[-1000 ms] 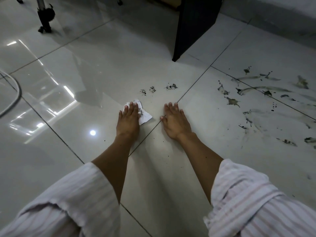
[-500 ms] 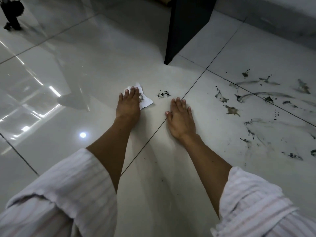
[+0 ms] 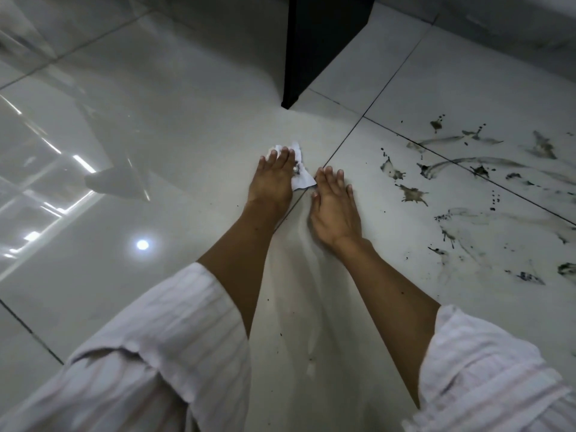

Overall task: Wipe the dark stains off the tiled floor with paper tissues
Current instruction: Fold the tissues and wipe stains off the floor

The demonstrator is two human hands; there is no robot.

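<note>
Pressing flat on a white paper tissue (image 3: pixel 300 173), the left hand (image 3: pixel 274 179) lay with fingers straight on the glossy tiled floor (image 3: pixel 187 126). Right hand (image 3: pixel 335 210): flat, fingers straight, empty, just right of the tissue. Dark stains (image 3: pixel 467 176): right tiles. Black furniture leg (image 3: pixel 311 48): far centre.

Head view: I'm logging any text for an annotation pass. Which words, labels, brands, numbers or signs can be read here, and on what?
None: nothing readable shows.
The paper tissue under the left hand bears only dark smudges.
The tiled floor carries dark stains, not writing.
The striped sleeves show no label.
</note>
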